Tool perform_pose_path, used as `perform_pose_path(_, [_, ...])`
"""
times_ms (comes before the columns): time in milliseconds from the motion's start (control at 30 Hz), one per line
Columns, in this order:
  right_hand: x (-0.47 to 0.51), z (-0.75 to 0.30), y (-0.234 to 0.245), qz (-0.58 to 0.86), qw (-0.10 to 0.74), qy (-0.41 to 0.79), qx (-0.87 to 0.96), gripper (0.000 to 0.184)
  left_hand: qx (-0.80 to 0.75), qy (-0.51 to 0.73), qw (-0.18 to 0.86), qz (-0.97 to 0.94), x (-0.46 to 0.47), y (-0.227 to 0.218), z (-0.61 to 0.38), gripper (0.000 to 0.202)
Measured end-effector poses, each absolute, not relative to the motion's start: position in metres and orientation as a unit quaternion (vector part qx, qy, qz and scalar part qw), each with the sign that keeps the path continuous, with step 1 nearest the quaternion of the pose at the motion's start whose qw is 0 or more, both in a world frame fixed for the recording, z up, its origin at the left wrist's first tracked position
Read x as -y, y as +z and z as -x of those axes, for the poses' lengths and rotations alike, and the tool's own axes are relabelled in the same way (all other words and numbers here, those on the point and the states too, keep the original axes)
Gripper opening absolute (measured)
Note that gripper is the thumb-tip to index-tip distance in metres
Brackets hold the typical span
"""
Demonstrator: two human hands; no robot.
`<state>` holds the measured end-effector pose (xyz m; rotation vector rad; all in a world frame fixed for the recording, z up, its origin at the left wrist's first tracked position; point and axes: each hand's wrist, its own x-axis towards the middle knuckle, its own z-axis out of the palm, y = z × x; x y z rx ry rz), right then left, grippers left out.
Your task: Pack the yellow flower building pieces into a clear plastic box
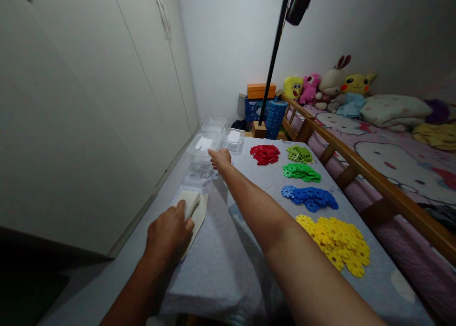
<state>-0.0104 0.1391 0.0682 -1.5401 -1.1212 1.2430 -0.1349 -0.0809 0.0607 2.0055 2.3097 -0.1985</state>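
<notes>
My left hand [170,232] is closed on a folded cream cloth [192,203] that lies near the left edge of the table. Part of the cloth lies flat under my fingers. My right arm stretches across the table, and my right hand [221,160] is at the near right edge of a clear plastic container [200,160]. Its fingers are curled against that edge; the fingertips are small and partly hidden. A white paper label [204,143] shows on the lid. Two more clear containers, one at the back [214,123] and one to the right [233,137], stand beside it.
On the table's right side lie piles of plastic pieces: red [264,154], light green [299,154], green [301,172], blue [309,198] and yellow snowflake discs [337,243]. A wooden bed rail [377,174] borders the right, a white wardrobe [142,102] the left. A black pole [275,50] rises behind.
</notes>
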Motion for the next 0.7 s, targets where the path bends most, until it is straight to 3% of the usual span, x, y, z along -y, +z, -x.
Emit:
perform_pose_path(367, [-0.123, 0.005, 0.084, 0.612, 0.456, 0.502, 0.408, 0.015, -0.698, -0.084, 0.050, -0.709, 0.076, 0.063, 0.149, 0.065])
perform_pose_path(700, [-0.021, -0.093, 0.062, 0.553, 0.517, 0.522, 0.394, 0.039, -0.688, -0.046, 0.054, -0.722, 0.067, 0.054, 0.174, 0.058])
